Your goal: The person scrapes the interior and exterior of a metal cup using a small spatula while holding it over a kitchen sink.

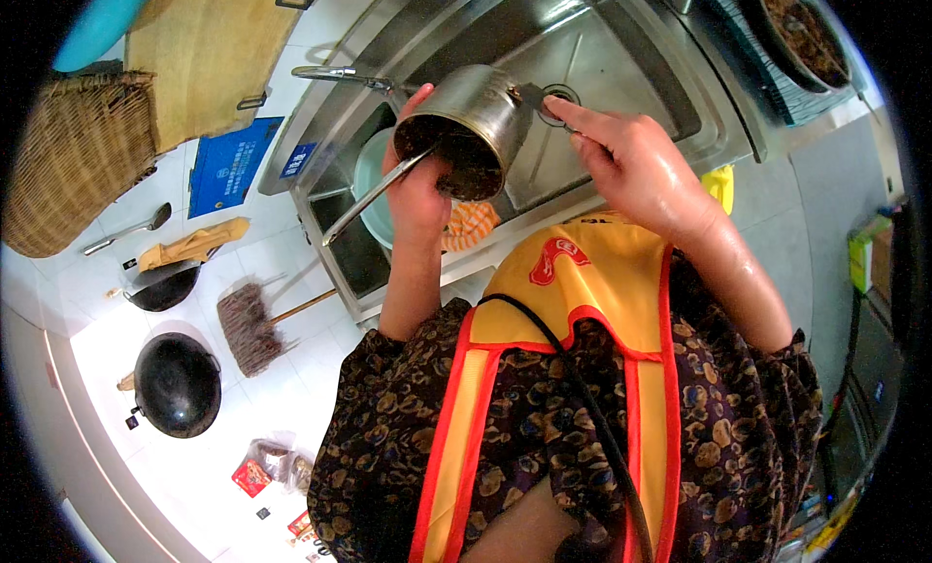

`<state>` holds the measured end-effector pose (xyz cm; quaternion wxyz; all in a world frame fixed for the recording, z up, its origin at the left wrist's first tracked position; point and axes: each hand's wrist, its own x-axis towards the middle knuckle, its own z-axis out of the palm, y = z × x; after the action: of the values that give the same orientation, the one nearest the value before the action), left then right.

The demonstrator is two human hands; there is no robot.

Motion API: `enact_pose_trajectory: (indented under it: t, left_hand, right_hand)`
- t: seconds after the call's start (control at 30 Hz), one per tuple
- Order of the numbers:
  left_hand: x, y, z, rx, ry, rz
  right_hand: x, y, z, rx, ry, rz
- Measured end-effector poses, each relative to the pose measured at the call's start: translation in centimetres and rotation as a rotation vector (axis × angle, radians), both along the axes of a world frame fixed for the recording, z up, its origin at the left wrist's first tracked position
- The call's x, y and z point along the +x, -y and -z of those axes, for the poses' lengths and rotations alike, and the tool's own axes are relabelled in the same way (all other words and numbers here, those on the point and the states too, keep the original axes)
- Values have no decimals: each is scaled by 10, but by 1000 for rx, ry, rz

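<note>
My left hand (419,192) grips a metal pot (473,104), tilted so its dark-stained mouth faces me, above a stainless steel sink (619,68). A long metal handle (378,192) reaches from the pot's mouth down to the left; how it joins the pot is hidden. Against the pot's outer wall, my right hand (633,155) holds a dark, flat scraper-like tool (533,97), its index finger stretched along it. Just past the tool's tip lies the drain (564,97). An orange striped cloth (472,224) sits behind my left wrist, close to the sink's front edge.
The faucet (342,74) stands at the sink's left. A pale green basin (371,188) rests in the smaller left bowl. At the upper right is a pot with brown contents (804,35). A wok (177,384), a broom head (251,330) and a woven basket (80,162) hang at left.
</note>
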<state>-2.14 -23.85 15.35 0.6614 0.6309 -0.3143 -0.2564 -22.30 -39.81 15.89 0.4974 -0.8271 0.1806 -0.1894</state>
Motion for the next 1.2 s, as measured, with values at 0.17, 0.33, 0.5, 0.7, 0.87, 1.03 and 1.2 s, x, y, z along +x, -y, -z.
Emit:
enact_pose_trajectory:
  t: [0.17,0.33,0.5,0.7,0.87,1.03,1.2]
  left_hand:
    - [-2,-3,13,50,-190,89]
    - [-9,2,9,2,-406,-29]
    - [8,-5,18,-90,-593,-229]
    - [-9,10,-8,-175,-723,-233]
    - [-14,14,-6,-202,-737,-217]
    - [-17,14,-2,-123,-687,-253]
    - [-15,9,-8,-131,-670,-223]
  right_hand:
    - [8,5,2,-81,98,-30]
    - [12,3,-9,55,121,120]
    - [12,-12,16,-3,351,216]
    - [14,-41,25,119,269,141]
    - [16,-47,25,97,264,149]
    - [14,-48,28,54,228,142]
    - [13,-45,27,28,225,106]
